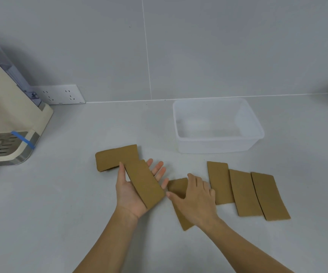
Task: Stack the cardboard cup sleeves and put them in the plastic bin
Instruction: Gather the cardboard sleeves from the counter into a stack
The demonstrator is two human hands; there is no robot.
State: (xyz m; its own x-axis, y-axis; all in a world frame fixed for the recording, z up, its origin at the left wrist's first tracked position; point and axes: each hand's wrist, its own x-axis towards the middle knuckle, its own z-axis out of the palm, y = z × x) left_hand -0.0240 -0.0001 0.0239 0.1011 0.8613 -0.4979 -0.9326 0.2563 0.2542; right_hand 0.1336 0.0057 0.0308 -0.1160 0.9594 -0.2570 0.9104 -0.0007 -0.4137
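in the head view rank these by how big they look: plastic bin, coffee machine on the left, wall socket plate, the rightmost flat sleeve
1. Coffee machine, though cropped by the frame edge and nearer the camera
2. Plastic bin
3 and 4. Wall socket plate and rightmost sleeve look alike; the plate sits farther away, so no ranking.

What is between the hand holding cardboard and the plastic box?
Only bare counter lies between the left hand and the plastic bin, in the head view.

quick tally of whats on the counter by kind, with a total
cardboard sleeves: 6, counting the pile at the back left as 1
plastic bin: 1
cream machine: 1
total: 8
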